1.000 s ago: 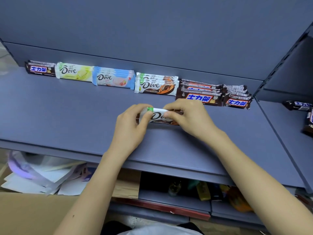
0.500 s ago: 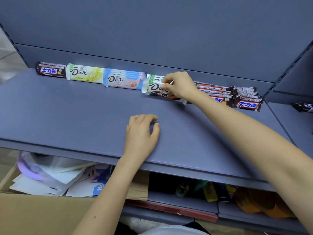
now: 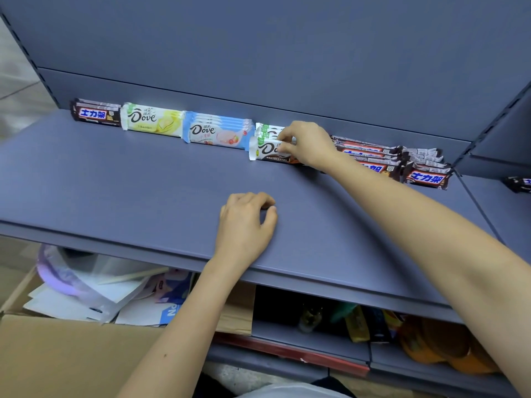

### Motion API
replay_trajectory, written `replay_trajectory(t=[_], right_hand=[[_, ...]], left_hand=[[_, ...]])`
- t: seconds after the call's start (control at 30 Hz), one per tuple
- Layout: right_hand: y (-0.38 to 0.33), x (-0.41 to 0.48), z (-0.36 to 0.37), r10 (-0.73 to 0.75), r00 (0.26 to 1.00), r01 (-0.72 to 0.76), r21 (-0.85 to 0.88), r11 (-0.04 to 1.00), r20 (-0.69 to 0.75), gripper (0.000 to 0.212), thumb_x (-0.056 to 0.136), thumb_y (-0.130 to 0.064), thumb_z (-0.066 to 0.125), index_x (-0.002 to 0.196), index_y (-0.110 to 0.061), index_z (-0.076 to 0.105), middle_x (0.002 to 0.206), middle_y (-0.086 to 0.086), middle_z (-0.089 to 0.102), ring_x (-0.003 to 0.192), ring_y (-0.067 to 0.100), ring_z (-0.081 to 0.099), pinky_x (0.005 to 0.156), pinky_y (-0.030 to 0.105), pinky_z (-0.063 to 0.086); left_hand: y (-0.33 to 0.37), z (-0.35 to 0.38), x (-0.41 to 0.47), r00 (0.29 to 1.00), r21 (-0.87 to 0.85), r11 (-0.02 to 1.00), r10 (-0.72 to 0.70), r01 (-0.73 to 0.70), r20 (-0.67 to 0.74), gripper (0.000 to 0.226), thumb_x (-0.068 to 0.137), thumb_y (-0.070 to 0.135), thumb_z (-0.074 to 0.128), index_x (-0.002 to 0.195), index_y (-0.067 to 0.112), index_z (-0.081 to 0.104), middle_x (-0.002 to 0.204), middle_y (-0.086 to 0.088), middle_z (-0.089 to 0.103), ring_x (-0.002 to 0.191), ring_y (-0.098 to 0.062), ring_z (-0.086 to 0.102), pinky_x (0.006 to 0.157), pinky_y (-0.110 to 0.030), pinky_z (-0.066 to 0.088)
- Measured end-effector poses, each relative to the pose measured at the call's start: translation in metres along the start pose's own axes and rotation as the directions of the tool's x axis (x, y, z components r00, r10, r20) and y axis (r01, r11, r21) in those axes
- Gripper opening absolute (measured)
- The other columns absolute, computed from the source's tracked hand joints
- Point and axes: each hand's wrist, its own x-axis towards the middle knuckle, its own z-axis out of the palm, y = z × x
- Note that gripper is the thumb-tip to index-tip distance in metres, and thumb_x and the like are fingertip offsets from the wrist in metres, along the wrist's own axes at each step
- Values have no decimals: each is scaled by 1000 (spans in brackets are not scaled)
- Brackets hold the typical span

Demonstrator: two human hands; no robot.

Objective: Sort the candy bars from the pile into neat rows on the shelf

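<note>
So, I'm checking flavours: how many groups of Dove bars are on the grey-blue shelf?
3. Pale yellow-and-white Dove bars leftmost; a light-blue Dove stack beside them; a white-and-brown Dove stack next, its front bar pinched by the right hand. Bars deeper in each stack may be hidden.

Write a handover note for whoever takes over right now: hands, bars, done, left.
Right hand pinches the brown Dove bar at the front of its stack.
Left hand rests on the shelf, loosely curled, holding nothing.
Back row, left to right: left Snickers stack, yellow Dove bars, blue Dove stack, brown Dove stack, right Snickers stacks.
Done: these groups line the back wall.
Left: release and square the brown Dove bar; pile out of view; one dark bar lies on the next shelf section.
</note>
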Motion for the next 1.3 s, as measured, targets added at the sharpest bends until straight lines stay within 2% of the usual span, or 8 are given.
replay_trajectory(t=[0.2, 0.5, 0.67, 0.87, 0.97, 1.03, 1.17, 1.3], right_hand=[[5, -3, 0, -39, 999, 42, -97, 994, 31, 33, 88, -26, 57, 121, -21, 57, 124, 3, 52, 116, 25, 47, 89, 35, 37], [9, -6, 3, 8, 999, -15, -136, 991, -52, 29, 89, -31, 57, 117, -24, 56, 123, 2, 51, 116, 25, 42, 92, 38, 30], [2, -15, 7, 36, 996, -49, -158, 986, -82, 39, 89, -27, 54, 128, -29, 46, 132, 2, 42, 120, 26, 35, 96, 40, 25], [5, -50, 3, -6, 995, 0, -56, 998, -103, 37, 87, -28, 54, 123, -33, 52, 134, -6, 41, 124, 22, 30, 95, 37, 22], [29, -73, -4, 21, 985, -10, 64, 998, -173, 26, 86, -22, 55, 111, -27, 62, 127, -4, 48, 120, 21, 35, 89, 33, 22], [49, -90, -10, 54, 975, -20, 159, 987, -214, 20, 86, -18, 57, 103, -21, 67, 121, -1, 53, 119, 22, 41, 93, 35, 29], [96, -134, -27, 196, 923, -159, 136, 978, -330, 15, 86, -14, 57, 95, -14, 69, 116, 4, 57, 110, 25, 46, 96, 40, 36], [150, -185, -47, 412, 825, -425, 57, 904, -387, 19, 85, -14, 56, 99, -16, 68, 122, 3, 53, 113, 28, 41, 95, 40, 38]], left_hand=[[-1, 0, 0, 1000, -12, 1000, 3, -3, -15, 32, 80, 33, 40, 91, 17, 66, 88, 0, 67, 95, -28, 53, 84, -37, 43], [-2, 0, 0, 1000, -14, 1000, 0, 0, -13, 32, 81, 33, 40, 91, 17, 65, 88, 1, 67, 95, -27, 52, 84, -35, 41], [-2, 0, 1, 1000, -15, 1000, -3, 3, 5, 30, 83, 33, 41, 92, 18, 65, 90, 1, 67, 96, -26, 52, 84, -35, 41], [3, 1, 6, 1000, -31, 999, -27, 27, -4, 22, 87, 29, 47, 94, 20, 66, 97, 2, 68, 97, -25, 53, 85, -35, 41], [22, 9, 6, 996, -28, 997, 77, -76, 42, 31, 81, 34, 40, 94, 21, 66, 95, 3, 68, 98, -26, 55, 86, -38, 43], [42, 19, 6, 984, -55, 987, 152, -148, 87, 29, 80, 33, 41, 93, 22, 65, 95, 5, 68, 99, -25, 54, 86, -37, 43], [86, 45, -3, 941, -129, 953, 294, -275, 166, 26, 81, 32, 44, 94, 23, 65, 96, 5, 67, 100, -25, 53, 87, -36, 41], [115, 68, -8, 893, -190, 925, 371, -330, 256, 29, 81, 34, 42, 95, 24, 65, 97, 6, 67, 103, -24, 52, 90, -36, 40]])
